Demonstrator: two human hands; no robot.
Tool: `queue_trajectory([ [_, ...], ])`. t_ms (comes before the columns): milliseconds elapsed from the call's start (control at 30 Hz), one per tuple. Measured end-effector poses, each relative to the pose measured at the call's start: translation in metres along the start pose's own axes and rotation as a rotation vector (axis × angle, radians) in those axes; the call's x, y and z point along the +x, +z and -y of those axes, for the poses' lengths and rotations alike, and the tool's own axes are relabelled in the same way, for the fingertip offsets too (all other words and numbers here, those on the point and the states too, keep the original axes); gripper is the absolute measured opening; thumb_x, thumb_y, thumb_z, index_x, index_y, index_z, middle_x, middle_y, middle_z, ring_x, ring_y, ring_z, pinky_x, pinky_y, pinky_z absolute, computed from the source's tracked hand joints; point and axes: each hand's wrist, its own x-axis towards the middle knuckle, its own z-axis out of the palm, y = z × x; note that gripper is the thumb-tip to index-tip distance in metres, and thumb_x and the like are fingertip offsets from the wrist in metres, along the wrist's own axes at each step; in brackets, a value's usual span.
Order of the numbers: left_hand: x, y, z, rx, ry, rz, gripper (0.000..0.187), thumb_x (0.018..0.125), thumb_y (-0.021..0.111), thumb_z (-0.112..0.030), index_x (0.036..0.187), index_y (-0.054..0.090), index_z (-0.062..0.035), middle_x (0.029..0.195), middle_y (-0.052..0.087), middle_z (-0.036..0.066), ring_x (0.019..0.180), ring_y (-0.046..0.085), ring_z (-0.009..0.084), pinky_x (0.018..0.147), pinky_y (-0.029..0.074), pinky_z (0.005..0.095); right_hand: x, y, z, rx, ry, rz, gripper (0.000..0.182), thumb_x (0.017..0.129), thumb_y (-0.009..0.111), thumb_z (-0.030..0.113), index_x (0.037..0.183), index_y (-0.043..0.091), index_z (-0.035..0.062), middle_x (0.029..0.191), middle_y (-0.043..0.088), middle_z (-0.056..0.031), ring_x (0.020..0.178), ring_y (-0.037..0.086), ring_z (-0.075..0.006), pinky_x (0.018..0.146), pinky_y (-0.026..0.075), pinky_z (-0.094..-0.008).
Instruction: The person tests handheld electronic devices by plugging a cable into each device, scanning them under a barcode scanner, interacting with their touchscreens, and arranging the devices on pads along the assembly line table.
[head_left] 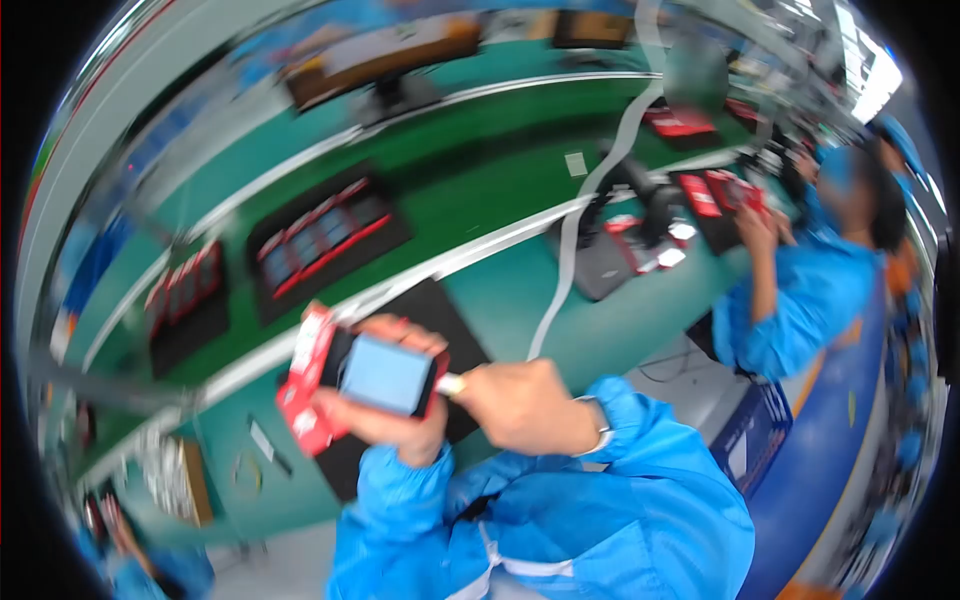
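Observation:
My left hand (385, 425) is wrapped round a red and black device (385, 375) with a pale blue screen facing up. Beyond its left end, a red and white piece (308, 385) sticks out beside the fingers. My right hand (525, 405) is closed round the end of a white cable or plug (452, 384), at the device's right edge. Blur hides whether the plug is inserted. Under the hands lies a black mat (425, 315) on the green table (510, 310).
A white hose (570, 250) crosses the table. Black trays (325, 240) with red-edged devices stand on the green belt (440, 200). A co-worker (810, 290) sits at the right, near a black stand (655, 210). At the lower left are a box (185, 475) and another person's hand (120, 530).

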Motion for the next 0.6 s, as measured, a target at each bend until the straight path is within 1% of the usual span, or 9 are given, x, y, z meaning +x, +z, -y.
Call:
queue_trajectory([
  [100,-0.006,0.017,0.000,-0.001,0.075,-0.118,0.092,0.097,0.039,-0.085,0.155,0.045,-0.0130,0.112,0.062,0.011,0.087,0.064,0.0236,0.074,0.057,0.0413,-0.010,0.011,-0.006,0.021,-0.012,-0.121,0.019,0.090,0.074,0.012,0.105,0.070,0.0012,0.072,0.059,-0.0048,0.059,0.063,-0.0218,0.049,0.049,-0.0364],
  [200,-0.019,0.035,0.003,0.216,0.064,0.074,0.103,0.096,0.032,-0.089,0.164,0.028,-0.0107,0.109,0.059,0.010,0.085,0.062,0.0225,0.072,0.055,0.0388,-0.017,0.000,-0.008,-0.015,0.095,0.067,0.014,0.095,0.066,0.013,0.102,0.064,0.0012,0.083,0.064,-0.0099,0.077,0.068,-0.0250,0.061,0.054,-0.0387],
  [233,-0.019,0.045,0.005,0.264,0.057,0.042,0.115,0.091,0.031,-0.094,0.166,0.019,-0.0073,0.103,0.059,0.011,0.081,0.062,0.0226,0.065,0.056,0.0369,-0.016,-0.005,-0.010,-0.005,0.072,0.024,0.016,0.094,0.069,0.014,0.102,0.066,0.0003,0.086,0.065,-0.0117,0.081,0.068,-0.0266,0.065,0.055,-0.0387],
  [300,-0.016,0.037,0.004,0.347,0.059,0.279,0.124,0.086,0.029,-0.099,0.166,0.018,-0.0043,0.096,0.060,0.014,0.075,0.062,0.0225,0.058,0.057,0.0339,-0.017,-0.020,-0.013,0.014,0.006,-0.062,0.021,0.092,0.074,0.016,0.103,0.068,-0.0014,0.093,0.066,-0.0152,0.089,0.069,-0.0299,0.072,0.056,-0.0388],
  [333,-0.018,0.037,0.004,0.349,0.056,0.391,0.127,0.083,0.033,-0.099,0.166,0.018,-0.0038,0.089,0.060,0.015,0.071,0.063,0.0224,0.056,0.058,0.0325,-0.025,-0.022,-0.024,0.028,-0.057,-0.090,0.029,0.098,0.073,0.025,0.107,0.068,-0.0027,0.110,0.068,-0.0195,0.103,0.068,-0.0365,0.086,0.057,-0.0429],
  [400,-0.018,0.020,-0.001,0.561,0.058,0.602,0.133,0.078,0.055,-0.095,0.164,0.018,-0.0011,0.099,0.066,0.017,0.074,0.067,0.0238,0.060,0.058,0.0333,-0.044,-0.051,-0.026,0.112,0.049,-0.238,0.043,0.099,0.072,0.035,0.116,0.068,-0.0047,0.118,0.069,-0.0210,0.107,0.069,-0.0382,0.092,0.056,-0.0440],
  [467,-0.008,-0.003,0.005,0.687,0.187,0.905,0.148,0.056,0.084,-0.084,0.161,0.026,0.0019,0.103,0.072,0.020,0.078,0.071,0.0272,0.069,0.058,0.0357,-0.060,-0.081,-0.024,0.211,0.086,-0.272,0.057,0.100,0.071,0.045,0.125,0.067,-0.0061,0.126,0.068,-0.0225,0.110,0.069,-0.0396,0.095,0.056,-0.0454],
  [500,-0.001,0.008,0.003,0.714,0.228,1.042,0.142,0.050,0.097,-0.069,0.156,0.036,0.0033,0.099,0.073,0.017,0.081,0.073,0.0271,0.071,0.059,0.0374,-0.062,-0.094,-0.019,0.271,0.073,-0.233,0.064,0.099,0.071,0.049,0.131,0.065,-0.0064,0.129,0.067,-0.0234,0.112,0.069,-0.0400,0.096,0.056,-0.0461],
  [600,0.000,0.044,-0.002,0.961,0.401,1.262,0.126,0.049,0.099,-0.063,0.146,0.052,0.0017,0.096,0.072,0.013,0.080,0.073,0.0296,0.069,0.060,0.0382,-0.083,-0.113,-0.007,0.399,0.205,-0.037,0.077,0.097,0.072,0.056,0.141,0.060,-0.0059,0.132,0.065,-0.0263,0.115,0.068,-0.0425,0.097,0.056,-0.0483],
])
